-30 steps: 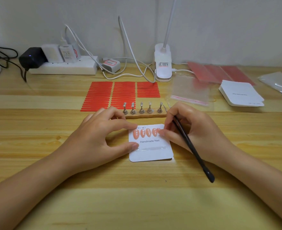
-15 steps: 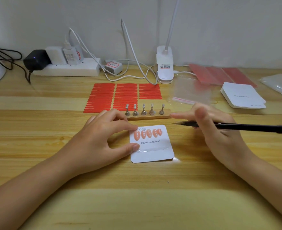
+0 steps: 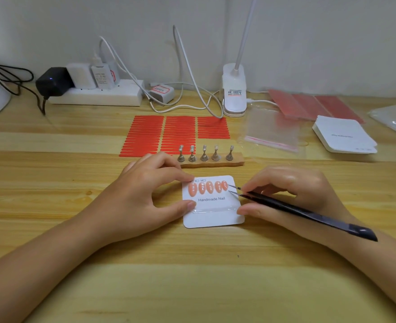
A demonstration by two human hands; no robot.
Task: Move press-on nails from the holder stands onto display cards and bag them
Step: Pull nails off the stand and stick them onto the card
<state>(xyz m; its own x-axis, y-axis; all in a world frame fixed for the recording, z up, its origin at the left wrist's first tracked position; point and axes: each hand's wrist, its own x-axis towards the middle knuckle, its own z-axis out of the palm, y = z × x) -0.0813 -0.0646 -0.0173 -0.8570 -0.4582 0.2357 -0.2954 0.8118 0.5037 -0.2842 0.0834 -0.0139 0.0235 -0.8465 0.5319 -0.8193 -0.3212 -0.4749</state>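
Note:
A white display card [image 3: 213, 214] printed "Handmade Nail" lies on the wooden desk with several peach press-on nails [image 3: 208, 187] in a row along its top. My left hand [image 3: 143, 197] pinches the card's left edge between forefinger and thumb. My right hand [image 3: 292, 192] grips black tweezers [image 3: 292, 207], whose open tips point at the rightmost nail, and its thumb touches the card's right edge. Just behind the card stands a wooden base [image 3: 215, 162] with several metal holder stands [image 3: 204, 153], all bare of nails.
Red adhesive strip sheets [image 3: 176, 134] lie behind the stands. A clear bag [image 3: 271, 134], a stack of white cards [image 3: 345, 136], pink sheets [image 3: 313, 106] and more bags [image 3: 395, 118] sit at right. A lamp base [image 3: 234, 89], power strip [image 3: 94, 95] and cables line the wall.
My right hand swung the tweezers away to the right, then brought them back so the tips point at the rightmost nail. My left hand kept its hold on the card.

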